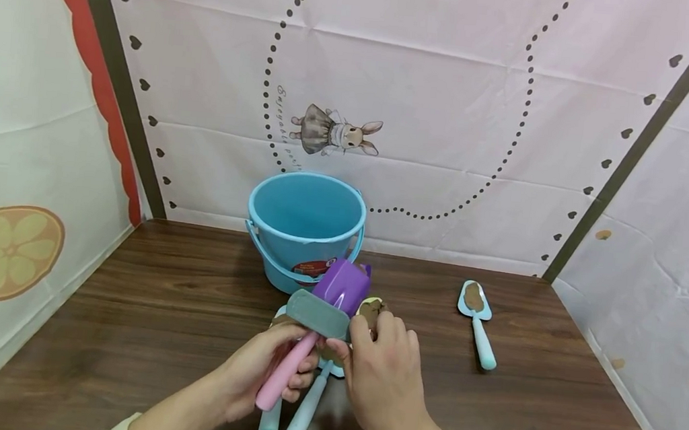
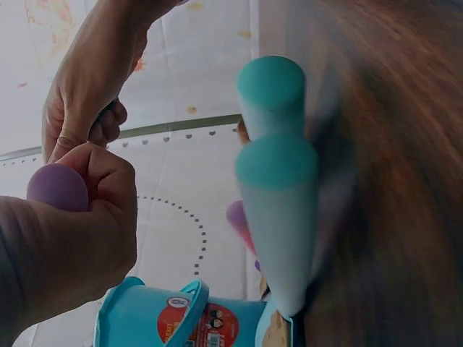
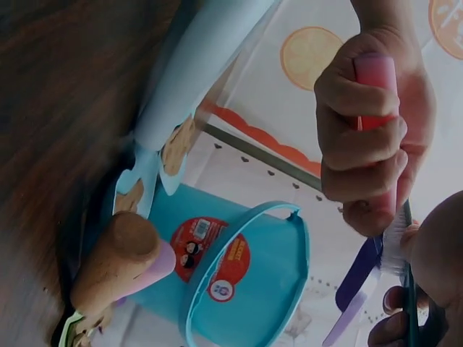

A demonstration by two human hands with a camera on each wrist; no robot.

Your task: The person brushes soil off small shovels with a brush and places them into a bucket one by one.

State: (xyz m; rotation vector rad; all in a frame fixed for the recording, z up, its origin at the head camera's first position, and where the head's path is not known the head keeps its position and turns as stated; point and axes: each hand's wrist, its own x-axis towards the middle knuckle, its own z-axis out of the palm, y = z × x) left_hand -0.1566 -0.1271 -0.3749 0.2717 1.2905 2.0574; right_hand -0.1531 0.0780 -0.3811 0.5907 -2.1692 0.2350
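Observation:
My left hand [image 1: 250,369] grips the pink handle [image 1: 286,372] of a toy shovel with a purple scoop [image 1: 341,288], tilted up above the table. In my right hand [image 1: 389,370] is a grey-green scrubbing brush [image 1: 318,314], pinched at its right end. The brush lies across the shovel where scoop meets handle, and its pale bristles [image 3: 394,246] face the shovel in the right wrist view. Under the hands lie two light-blue trowels, one with a visible handle [image 1: 307,411]; brown, mud-like stuff coats their blades. My hands hide part of them.
A blue bucket [image 1: 303,239] with its handle down stands behind the hands by the back wall. Another light-blue trowel [image 1: 481,330], brown-smeared, lies on the right of the wooden table [image 1: 149,301]. A yellow-green tool with brown clumps [image 1: 371,308] is partly hidden behind the right hand.

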